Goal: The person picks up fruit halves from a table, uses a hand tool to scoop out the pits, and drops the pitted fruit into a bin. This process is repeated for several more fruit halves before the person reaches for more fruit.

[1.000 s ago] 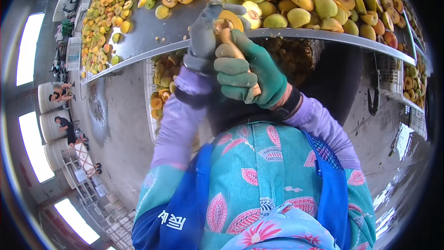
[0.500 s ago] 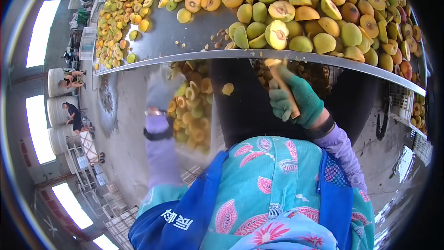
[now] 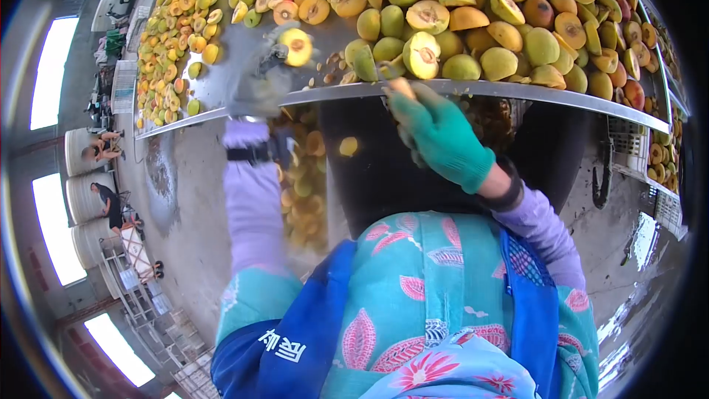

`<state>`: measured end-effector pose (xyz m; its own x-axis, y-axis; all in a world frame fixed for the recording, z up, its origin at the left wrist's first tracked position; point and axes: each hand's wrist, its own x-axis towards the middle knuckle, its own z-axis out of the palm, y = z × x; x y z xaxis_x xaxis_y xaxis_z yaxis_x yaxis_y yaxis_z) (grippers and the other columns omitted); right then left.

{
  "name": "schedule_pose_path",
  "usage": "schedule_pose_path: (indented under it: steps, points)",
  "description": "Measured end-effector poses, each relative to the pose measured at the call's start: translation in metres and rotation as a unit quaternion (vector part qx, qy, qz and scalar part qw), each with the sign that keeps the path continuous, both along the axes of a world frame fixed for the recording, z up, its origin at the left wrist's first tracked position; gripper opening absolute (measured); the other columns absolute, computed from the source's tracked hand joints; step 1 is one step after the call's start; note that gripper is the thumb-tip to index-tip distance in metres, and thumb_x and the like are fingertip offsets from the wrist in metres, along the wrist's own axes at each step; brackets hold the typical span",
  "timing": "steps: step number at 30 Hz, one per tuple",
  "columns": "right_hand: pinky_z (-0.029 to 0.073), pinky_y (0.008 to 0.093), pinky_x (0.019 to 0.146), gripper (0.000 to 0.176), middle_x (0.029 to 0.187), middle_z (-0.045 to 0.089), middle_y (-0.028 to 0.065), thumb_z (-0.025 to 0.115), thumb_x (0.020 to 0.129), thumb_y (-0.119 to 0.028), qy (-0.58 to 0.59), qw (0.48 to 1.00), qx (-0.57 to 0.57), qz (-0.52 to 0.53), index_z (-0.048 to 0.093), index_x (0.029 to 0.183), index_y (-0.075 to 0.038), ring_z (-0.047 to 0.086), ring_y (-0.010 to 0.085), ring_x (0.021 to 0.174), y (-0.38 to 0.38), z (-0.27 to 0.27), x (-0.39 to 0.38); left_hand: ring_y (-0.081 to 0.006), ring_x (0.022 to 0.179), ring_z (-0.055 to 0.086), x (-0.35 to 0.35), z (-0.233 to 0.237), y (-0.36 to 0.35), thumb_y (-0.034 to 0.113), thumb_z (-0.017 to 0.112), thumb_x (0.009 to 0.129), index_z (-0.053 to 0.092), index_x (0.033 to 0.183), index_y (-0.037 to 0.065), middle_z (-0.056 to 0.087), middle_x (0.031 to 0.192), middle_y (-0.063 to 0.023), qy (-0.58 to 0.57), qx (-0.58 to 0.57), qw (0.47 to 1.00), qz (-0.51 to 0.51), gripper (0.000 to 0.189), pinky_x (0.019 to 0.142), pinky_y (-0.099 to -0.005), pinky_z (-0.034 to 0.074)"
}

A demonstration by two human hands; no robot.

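the grey floor has a dark wet patch near its left edge. along that edge stand big white tubs in a row. one person is by one tub, and another person, in dark clothes, is by the next. close by is a pale metal rack. bright windows fill gaps in the wall past the tubs. a shiny spot lies near the floor's right edge.

fruit-processing workshop | halved fruit heaped | metal table | concrete floor
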<state>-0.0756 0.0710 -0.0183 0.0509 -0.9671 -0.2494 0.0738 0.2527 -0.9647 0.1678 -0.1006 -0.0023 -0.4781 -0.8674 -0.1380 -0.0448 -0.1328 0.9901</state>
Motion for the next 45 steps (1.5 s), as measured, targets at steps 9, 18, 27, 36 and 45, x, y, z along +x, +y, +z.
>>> schedule_pose_path:
  steps: [9, 18, 27, 36, 45]
  points:
    - [0.045, 0.0507, 0.064, 0.038, 0.081, 0.062, 0.0266, 0.048, 0.097, -0.037, 0.131, 0.982, -0.121, -0.061, 0.054, 0.103, 0.000, 0.059, 0.0462, 0.078, -0.002, -0.014, 0.025, -0.0173, 0.087, 0.065, -0.094, -0.014, 0.095, 0.007, 0.064, 0.086, 0.061, 0.108, 0.003, 0.066, 0.095, -0.0080, -0.011, -0.160, 0.979, 0.125, 0.024, 0.076, -0.0281, 0.053]
    - [0.044, 0.0404, 0.059, 0.034, 0.071, 0.059, 0.0152, 0.049, 0.099, -0.033, 0.058, 0.985, -0.111, -0.114, 0.056, 0.097, 0.000, 0.057, 0.0308, 0.064, 0.016, -0.015, 0.047, -0.0176, 0.060, 0.062, -0.125, -0.004, 0.119, 0.025, 0.043, 0.100, 0.061, 0.107, -0.002, 0.066, 0.084, -0.0142, 0.115, -0.116, 0.966, 0.202, 0.033, 0.056, -0.0275, 0.051]
    - [0.041, 0.0289, 0.038, 0.042, 0.061, 0.044, -0.0026, 0.041, 0.098, -0.051, -0.519, 0.827, 0.183, 0.112, 0.053, 0.084, -0.013, 0.044, 0.0122, 0.049, 0.016, 0.004, 0.022, -0.0187, 0.063, 0.062, -0.122, 0.007, 0.091, 0.031, 0.050, 0.097, 0.065, 0.095, -0.002, 0.065, 0.077, -0.0127, -0.014, 0.051, 0.998, 0.043, 0.036, 0.061, -0.0296, 0.053]
    - [0.032, 0.0223, 0.040, 0.040, 0.061, 0.043, -0.0053, 0.036, 0.100, -0.048, -0.735, 0.608, 0.164, 0.252, 0.054, 0.093, -0.013, 0.037, 0.0070, 0.044, 0.029, -0.002, 0.010, -0.0253, 0.067, 0.064, -0.096, -0.013, 0.119, 0.039, 0.055, 0.092, 0.062, 0.101, 0.005, 0.065, 0.085, -0.0139, 0.031, -0.144, 0.976, 0.158, 0.035, 0.060, -0.0354, 0.054]
    - [0.044, 0.0264, 0.038, 0.038, 0.059, 0.047, -0.0033, 0.045, 0.097, -0.049, -0.556, 0.768, 0.316, 0.043, 0.053, 0.091, -0.011, 0.045, 0.0099, 0.043, 0.026, -0.046, -0.021, -0.0249, 0.083, 0.064, -0.008, 0.045, 0.026, 0.035, 0.062, 0.083, 0.066, 0.107, 0.005, 0.067, 0.101, -0.0125, -0.496, -0.215, 0.830, 0.138, 0.038, 0.080, -0.0313, 0.049]
